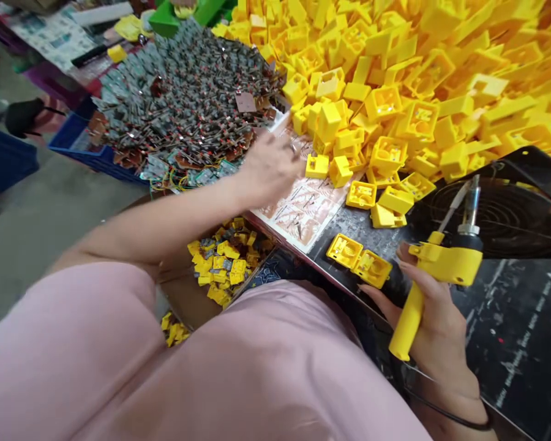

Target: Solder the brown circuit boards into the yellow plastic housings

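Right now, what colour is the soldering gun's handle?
The handle in the right hand is yellow, clearest in the head view.

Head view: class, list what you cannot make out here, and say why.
All in the head view:
Left hand: blurred; whether it holds anything is unclear.
Right hand: palm partly hidden by the gun.
Yellow cases: pile cut off by the top and right edges.
Tray: floor hidden by circuit boards.
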`<state>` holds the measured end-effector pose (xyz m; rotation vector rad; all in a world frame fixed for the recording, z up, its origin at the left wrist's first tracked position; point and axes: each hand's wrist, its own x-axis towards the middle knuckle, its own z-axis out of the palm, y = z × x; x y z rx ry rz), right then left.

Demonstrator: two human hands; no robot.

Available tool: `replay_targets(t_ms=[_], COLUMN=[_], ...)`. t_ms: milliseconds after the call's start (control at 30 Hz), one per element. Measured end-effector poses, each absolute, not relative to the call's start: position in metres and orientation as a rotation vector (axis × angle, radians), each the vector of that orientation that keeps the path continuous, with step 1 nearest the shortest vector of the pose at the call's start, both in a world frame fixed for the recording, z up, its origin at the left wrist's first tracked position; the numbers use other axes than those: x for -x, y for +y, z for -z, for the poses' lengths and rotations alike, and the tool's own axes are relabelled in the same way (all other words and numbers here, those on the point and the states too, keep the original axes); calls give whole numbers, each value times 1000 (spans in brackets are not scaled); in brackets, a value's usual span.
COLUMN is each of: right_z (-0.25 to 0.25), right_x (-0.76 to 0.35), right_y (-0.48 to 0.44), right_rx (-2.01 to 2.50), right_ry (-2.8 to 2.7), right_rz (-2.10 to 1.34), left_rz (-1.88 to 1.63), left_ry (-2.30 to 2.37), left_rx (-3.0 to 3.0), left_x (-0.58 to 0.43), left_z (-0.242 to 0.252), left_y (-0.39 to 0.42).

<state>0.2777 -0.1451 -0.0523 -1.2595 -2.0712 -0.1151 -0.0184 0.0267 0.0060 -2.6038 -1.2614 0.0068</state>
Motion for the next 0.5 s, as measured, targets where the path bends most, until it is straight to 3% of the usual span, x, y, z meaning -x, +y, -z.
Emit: replay_targets(t_ms=[167, 367, 500], right_z=[52, 50, 47], right_x=[-253, -244, -238], right_y=[-133, -125, -122], right_rx=[1184, 1192, 1200], right_ry=[-2100, -2157, -2183], right_rz=[109, 126, 119], left_rz=[-59, 830, 503], left_ry=[-1541, -1892, -1596], left_rx=[2444, 2611, 3039], left_x=[55, 72, 58], left_z=[-29, -86, -91], left_y=[96, 103, 91])
